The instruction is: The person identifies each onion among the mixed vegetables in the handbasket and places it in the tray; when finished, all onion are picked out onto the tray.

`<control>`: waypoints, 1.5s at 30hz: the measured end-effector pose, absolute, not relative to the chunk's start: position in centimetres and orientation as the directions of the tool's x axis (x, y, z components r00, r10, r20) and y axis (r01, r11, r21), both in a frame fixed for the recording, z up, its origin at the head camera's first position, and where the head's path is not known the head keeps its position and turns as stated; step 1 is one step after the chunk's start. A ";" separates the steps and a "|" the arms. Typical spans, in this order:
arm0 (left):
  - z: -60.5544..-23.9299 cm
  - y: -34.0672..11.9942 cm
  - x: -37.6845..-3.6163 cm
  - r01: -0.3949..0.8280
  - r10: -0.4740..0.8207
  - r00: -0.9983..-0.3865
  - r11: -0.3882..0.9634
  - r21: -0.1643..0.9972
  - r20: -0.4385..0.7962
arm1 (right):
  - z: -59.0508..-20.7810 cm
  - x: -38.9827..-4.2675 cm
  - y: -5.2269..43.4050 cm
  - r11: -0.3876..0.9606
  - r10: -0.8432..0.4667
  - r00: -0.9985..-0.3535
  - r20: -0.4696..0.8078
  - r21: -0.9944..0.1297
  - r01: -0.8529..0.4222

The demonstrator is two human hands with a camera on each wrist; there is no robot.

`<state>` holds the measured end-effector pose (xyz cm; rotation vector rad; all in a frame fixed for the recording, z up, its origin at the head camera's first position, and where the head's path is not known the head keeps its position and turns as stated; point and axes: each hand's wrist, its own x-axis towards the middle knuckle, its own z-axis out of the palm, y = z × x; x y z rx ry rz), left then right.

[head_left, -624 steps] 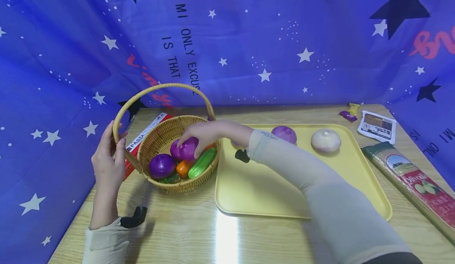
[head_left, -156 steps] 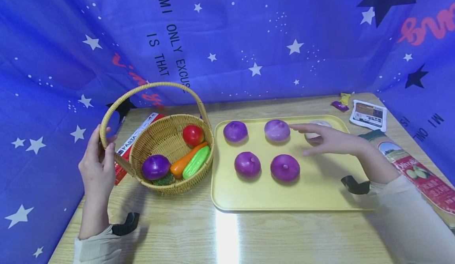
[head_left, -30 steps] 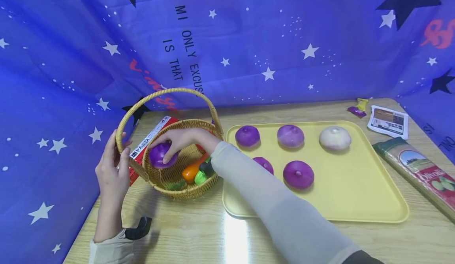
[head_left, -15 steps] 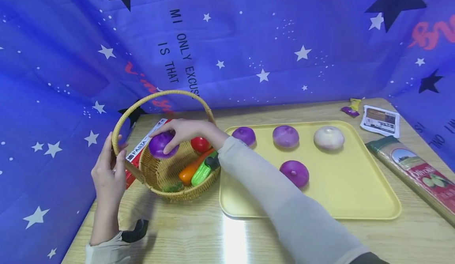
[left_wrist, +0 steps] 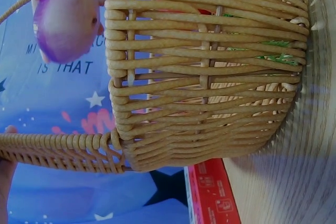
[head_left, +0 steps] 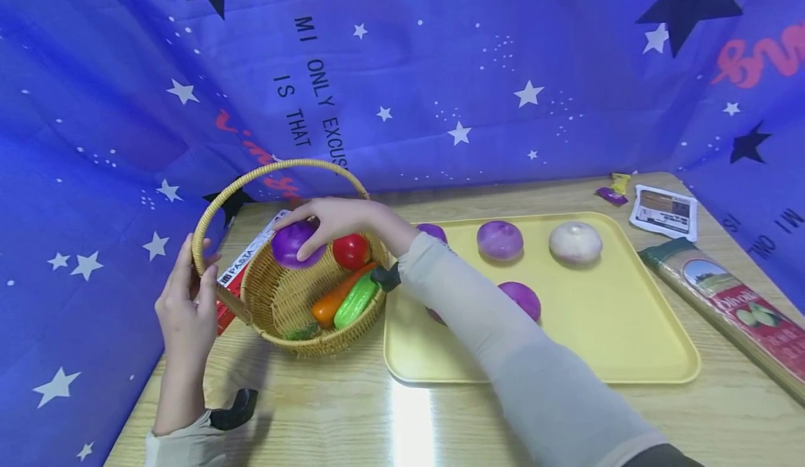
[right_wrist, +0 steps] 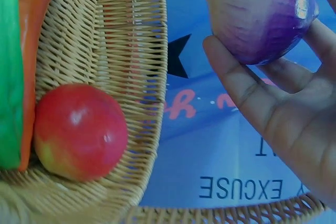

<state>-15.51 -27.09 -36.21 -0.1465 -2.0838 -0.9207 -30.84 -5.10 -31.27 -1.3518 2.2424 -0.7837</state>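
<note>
My right hand grips a purple onion from above, held over the far rim of the wicker basket; the same purple onion shows between my fingers in the right wrist view, and again as the purple onion in the left wrist view. My left hand holds the basket's handle on its left side. In the basket lie a red tomato, an orange carrot and a green cucumber. Several onions sit on the yellow tray, partly hidden by my right arm.
A red pasta box lies behind the basket. A white onion is at the tray's far right. An olive-labelled packet, a small white packet and sweets lie right of the tray. Blue starry cloth surrounds the table.
My right hand has lifted the purple onion out of the basket bottom and carried it up and to the right, over the far rim. The left hand stays on the handle.
</note>
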 end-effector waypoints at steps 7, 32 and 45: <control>-36.2 -27.0 -15.5 0.403 -0.212 -0.646 0.721 0.563 0.733 | -30.4 -30.6 -3.3 0.416 -0.876 -0.477 -0.074 -0.616 -0.668; -36.1 -27.1 -15.5 0.413 -0.203 -0.641 0.722 0.556 0.740 | -29.3 -27.1 8.6 0.494 -0.805 -0.593 -0.005 -0.559 -0.666; -35.7 -26.6 -15.1 0.398 -0.197 -0.644 0.739 0.544 0.740 | -30.1 -24.9 17.3 0.576 -0.694 -0.720 0.005 -0.596 -0.560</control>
